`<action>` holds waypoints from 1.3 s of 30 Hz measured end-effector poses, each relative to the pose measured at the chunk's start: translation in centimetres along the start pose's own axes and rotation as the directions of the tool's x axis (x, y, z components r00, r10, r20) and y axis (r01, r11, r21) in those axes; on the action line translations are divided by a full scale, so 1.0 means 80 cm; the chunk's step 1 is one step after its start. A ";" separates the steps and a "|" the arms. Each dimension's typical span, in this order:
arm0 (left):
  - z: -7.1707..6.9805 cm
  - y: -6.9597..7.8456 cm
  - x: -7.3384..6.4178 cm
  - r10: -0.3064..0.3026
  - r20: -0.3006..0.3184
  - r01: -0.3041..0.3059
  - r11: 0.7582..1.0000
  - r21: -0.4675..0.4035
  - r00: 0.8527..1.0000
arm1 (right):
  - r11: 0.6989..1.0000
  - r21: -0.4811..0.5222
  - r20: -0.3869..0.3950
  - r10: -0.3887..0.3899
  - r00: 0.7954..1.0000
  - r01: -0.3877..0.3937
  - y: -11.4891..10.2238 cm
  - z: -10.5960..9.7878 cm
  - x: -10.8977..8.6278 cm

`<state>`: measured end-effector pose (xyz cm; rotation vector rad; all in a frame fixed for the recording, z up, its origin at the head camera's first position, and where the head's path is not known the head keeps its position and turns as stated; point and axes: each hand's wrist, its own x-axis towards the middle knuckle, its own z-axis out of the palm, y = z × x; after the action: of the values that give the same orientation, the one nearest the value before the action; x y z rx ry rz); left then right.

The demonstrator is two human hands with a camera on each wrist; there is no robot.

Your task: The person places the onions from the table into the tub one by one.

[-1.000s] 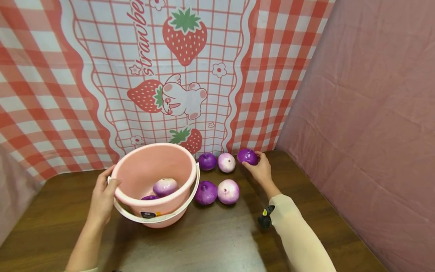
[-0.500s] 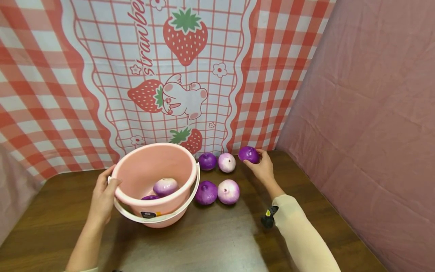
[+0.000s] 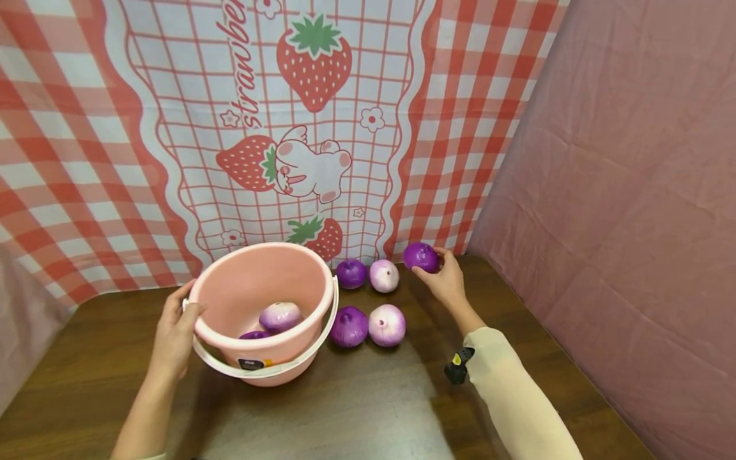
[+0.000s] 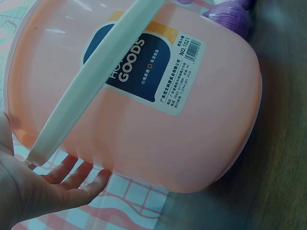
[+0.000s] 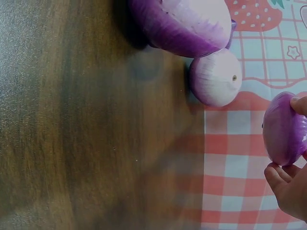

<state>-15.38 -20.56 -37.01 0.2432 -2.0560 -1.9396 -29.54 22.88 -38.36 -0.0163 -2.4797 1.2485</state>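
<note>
My left hand (image 3: 174, 332) grips the left rim of a pink bucket (image 3: 261, 275), thumb over the edge and fingers along the outside wall. Inside the bucket lie a pale onion (image 3: 280, 316) and part of a dark purple onion (image 3: 254, 334). At the right, my right hand (image 3: 447, 280) pinches a purple onion (image 3: 421, 257) between thumb and fingers, apart from the others. The right wrist view has this purple onion (image 5: 283, 129) at its right edge, in front of the checked cloth. The bucket's white handle (image 4: 91, 81) hangs down across its labelled side.
Right of the bucket stand two purple onions, one behind (image 3: 351, 273) and one in front (image 3: 349, 326). Beside them sit two pale onions, one behind (image 3: 384, 276) and one in front (image 3: 387, 325). A strawberry-print cloth (image 3: 368, 160) hangs behind the wooden table (image 3: 368, 402).
My right hand has lifted the purple onion slightly and shifted it a little to the right. The left hand and the bucket have stayed in place.
</note>
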 end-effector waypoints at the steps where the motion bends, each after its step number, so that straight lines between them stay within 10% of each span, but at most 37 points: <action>1: 0.000 0.000 0.000 0.002 -0.003 -0.002 1.000 0.006 1.000 | 1.000 -0.002 0.002 -0.002 1.000 0.002 -0.001 0.000 0.000; 39: -0.001 -0.002 0.000 0.020 0.004 -0.020 0.999 -0.036 1.000 | 0.999 0.010 0.064 -0.053 0.997 0.053 -0.039 -0.010 -0.003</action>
<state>-15.40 -20.62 -37.17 0.2097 -2.0163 -1.9652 -28.59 21.55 -35.52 0.0927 -2.5120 1.2568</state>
